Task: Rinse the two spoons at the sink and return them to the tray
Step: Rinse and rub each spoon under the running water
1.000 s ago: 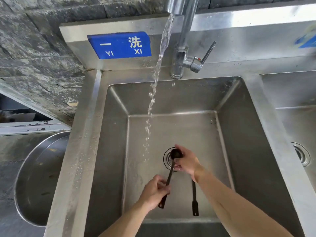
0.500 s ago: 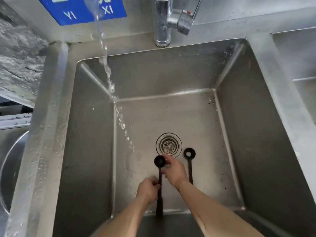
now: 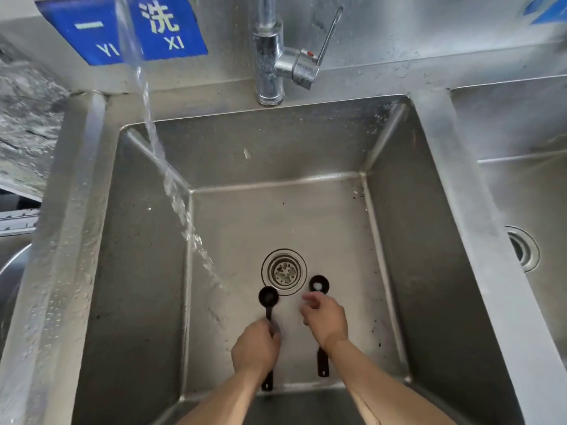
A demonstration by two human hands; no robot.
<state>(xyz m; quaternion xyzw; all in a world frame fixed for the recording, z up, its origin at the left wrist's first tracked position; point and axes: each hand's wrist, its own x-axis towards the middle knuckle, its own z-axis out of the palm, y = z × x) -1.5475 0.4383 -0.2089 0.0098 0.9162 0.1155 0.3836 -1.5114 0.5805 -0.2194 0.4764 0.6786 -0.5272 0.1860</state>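
Note:
Two black long-handled spoons are in the steel sink basin (image 3: 399, 240). My left hand (image 3: 256, 348) grips the handle of the first spoon (image 3: 268, 297), whose round bowl sits just left of the drain. The second spoon (image 3: 319, 284) lies flat on the basin floor right of the drain, its handle partly hidden under my right hand (image 3: 325, 319). That hand hovers above it with fingers loosely apart and holds nothing. A stream of water (image 3: 171, 191) falls from the upper left and lands left of the first spoon.
The chrome faucet (image 3: 270, 56) with its lever stands behind the basin. The drain strainer (image 3: 283, 271) is at the basin's middle. A second basin (image 3: 521, 250) lies to the right. A round steel pan edge (image 3: 12, 265) shows at far left. A blue sign (image 3: 122, 29) hangs behind.
My right hand has let go of the first spoon's bowl and moved right, over the second spoon. My left hand still holds the first spoon's handle. The view shifted slightly.

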